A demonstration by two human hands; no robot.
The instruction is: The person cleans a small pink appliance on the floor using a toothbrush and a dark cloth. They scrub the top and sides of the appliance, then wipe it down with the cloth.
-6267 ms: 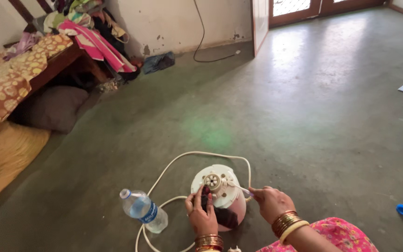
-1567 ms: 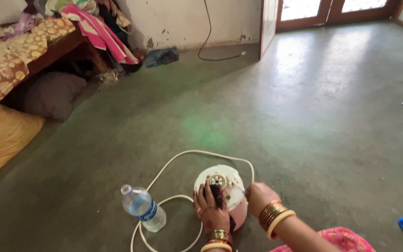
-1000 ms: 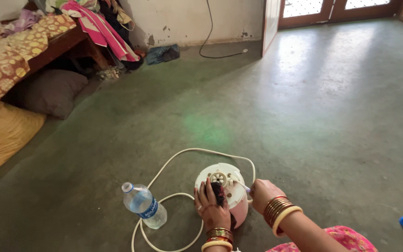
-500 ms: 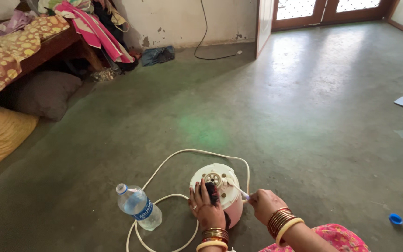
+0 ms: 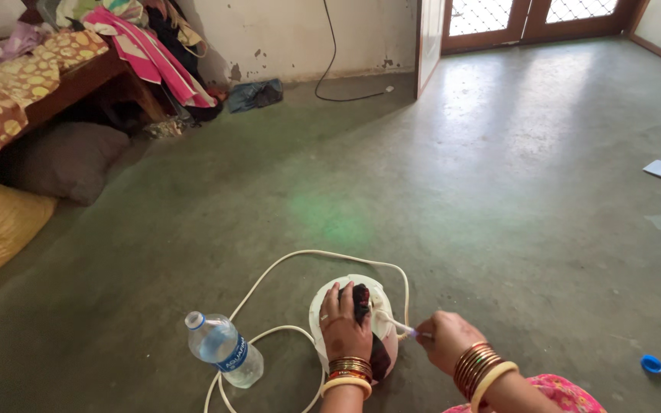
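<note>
The left hand (image 5: pixel 343 327) presses a dark cloth (image 5: pixel 362 300) onto the rigid, probably heavy white-and-pink appliance base (image 5: pixel 380 340), best steadied by its sides, while the right hand (image 5: pixel 447 339) pinches a light, slim white brush (image 5: pixel 393 324).

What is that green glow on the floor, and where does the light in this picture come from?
Head view: daylight enters through the doors at top right, leaving a bright sheen on the concrete floor; the faint green patch has no visible source on the floor and looks like lens flare. Under the bed it is deep shadow. The hands at the bottom edge look slightly soft.
</note>
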